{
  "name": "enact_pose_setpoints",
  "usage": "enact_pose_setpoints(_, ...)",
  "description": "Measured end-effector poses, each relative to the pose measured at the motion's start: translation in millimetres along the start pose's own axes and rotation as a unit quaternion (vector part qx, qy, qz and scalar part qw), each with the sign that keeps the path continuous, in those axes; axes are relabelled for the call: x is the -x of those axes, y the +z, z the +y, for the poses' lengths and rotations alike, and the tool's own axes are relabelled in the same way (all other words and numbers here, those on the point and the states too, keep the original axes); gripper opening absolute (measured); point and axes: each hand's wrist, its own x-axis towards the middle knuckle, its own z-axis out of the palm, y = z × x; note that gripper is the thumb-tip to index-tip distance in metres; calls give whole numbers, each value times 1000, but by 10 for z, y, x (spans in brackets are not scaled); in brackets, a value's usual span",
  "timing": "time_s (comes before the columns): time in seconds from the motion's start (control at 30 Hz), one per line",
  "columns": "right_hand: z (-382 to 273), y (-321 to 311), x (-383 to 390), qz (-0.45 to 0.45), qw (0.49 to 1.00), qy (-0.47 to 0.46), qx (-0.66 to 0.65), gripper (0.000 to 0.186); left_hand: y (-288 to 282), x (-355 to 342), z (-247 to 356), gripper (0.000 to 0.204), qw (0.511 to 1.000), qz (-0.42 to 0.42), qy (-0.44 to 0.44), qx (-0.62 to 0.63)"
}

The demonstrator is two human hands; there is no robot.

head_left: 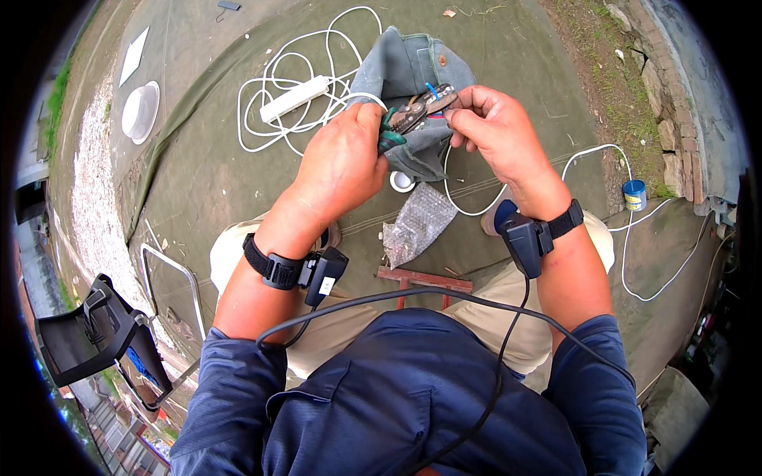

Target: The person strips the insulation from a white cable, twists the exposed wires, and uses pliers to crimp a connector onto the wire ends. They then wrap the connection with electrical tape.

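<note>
Overhead view, looking down past a seated person's navy shirt. L hand (345,155), mid-upper frame, has its grip wrapped round the green handles of dark, worn pliers (409,117), w/ the nose pointing up and right. R hand (500,135) is at that nose, thumb & fingers bent inward; can't tell whether its grip has closed on anything. A short blue wire (432,90) sticks up by the nose.

Below the pliers, b/w the hands, is a grey-blue cloth bag (417,63). White cable (367,95) runs to the L hand from loops beside a white power strip (294,98). Nearer the body: a small white roll (402,182), crumpled bubble wrap (421,224) and a reddish stool (429,280), all on or over an olive groundsheet (556,87). A blue tin (634,195) is well off to the right. Both wrists wear black strapped-on boxes (the left's also bears a white label).
</note>
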Motion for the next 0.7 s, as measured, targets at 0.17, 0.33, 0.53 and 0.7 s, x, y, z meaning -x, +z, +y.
enact_pose_setpoints(0.17,20,-5,-7,1,1000,0,-1,13,-13,-1,-2,44,1000,-22,-21,1)
enact_pose_setpoints(0.33,11,-1,1,3,1000,-1,3,12,-18,0,-7,42,1000,-23,-19,-3)
enact_pose_setpoints(0.53,22,-21,-11,-1,1000,0,6,12,-9,-2,-9,37,1000,-14,-21,0)
enact_pose_setpoints(0.7,8,-14,5,-4,1000,1,21,15,5,-14,-34,30,997,22,-52,50)
